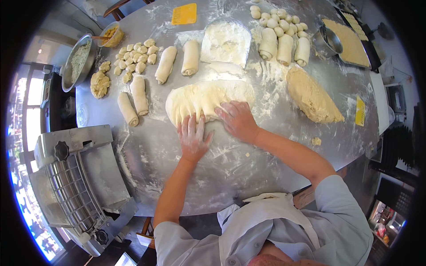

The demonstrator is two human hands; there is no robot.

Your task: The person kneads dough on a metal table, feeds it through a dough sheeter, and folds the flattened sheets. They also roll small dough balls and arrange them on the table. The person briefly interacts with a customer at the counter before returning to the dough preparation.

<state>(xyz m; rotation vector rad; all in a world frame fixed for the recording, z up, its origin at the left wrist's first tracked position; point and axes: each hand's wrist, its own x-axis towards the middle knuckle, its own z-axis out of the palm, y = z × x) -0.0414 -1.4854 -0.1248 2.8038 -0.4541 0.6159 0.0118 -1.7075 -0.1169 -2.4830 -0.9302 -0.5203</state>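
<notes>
A wide slab of pale dough (209, 94) lies on the floured metal table (213, 179). My left hand (193, 138) presses its fingertips into the near edge, left of the middle, with the fingers apart. My right hand (238, 119) rests on the near right part, its fingers curled into the dough. Grooves run through the surface by the fingers. Just beyond the slab is a heap of flour (226, 41) on a flat scoop-like tray. Rolled dough pieces (139, 95) lie to the left, and a large yellowish dough mass (311, 94) sits to the right.
A dough sheeter with a steel roller (71, 193) stands at the left edge. Farther back are a metal bowl (80, 63), a tub of filling (113, 35), small dough balls (279, 21), a steel pot (327, 41) and a sheet tray (347, 41). Yellow scrapers (184, 14) lie on the table.
</notes>
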